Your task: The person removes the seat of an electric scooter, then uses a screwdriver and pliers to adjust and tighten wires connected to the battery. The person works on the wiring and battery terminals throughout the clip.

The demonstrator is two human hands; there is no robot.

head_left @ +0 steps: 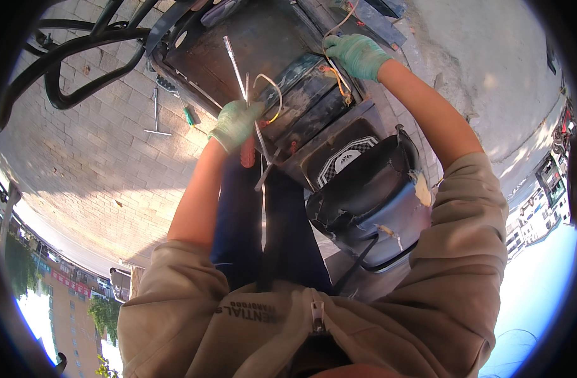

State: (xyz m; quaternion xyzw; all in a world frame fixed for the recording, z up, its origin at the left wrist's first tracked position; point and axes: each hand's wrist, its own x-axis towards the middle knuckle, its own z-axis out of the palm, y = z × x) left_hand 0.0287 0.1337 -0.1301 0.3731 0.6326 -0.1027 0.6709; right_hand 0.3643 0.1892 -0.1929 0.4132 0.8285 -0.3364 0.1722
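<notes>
Two hands show in my head view, both in pale green knit gloves. My left hand is closed around a bundle of two tools: a bright silver metal T-handled tool, its shaft pointing far and its crossbar near, and a screwdriver with a translucent red handle hanging below the fist. I judge they share one grip so the other hand can work without them. Both are over the near left edge of a dark, grimy metal compartment.

My right hand is at the compartment's far right corner, fingers curled beside one thin, pale cable; I cannot tell whether they pinch it.

Inside the compartment I count at least two dark, dusty box-shaped batteries, perhaps more; the dividing lines are unclear. One curved white wire with a yellow end arches beside the left hand, and orange-yellow wiring crosses the right side. One torn black padded seat lies tipped back on the near right, which seems to leave the compartment exposed.

On the brick paving to the left are one thin metal T-shaped tool and one green-handled screwdriver, probably set there to stay within reach.
</notes>
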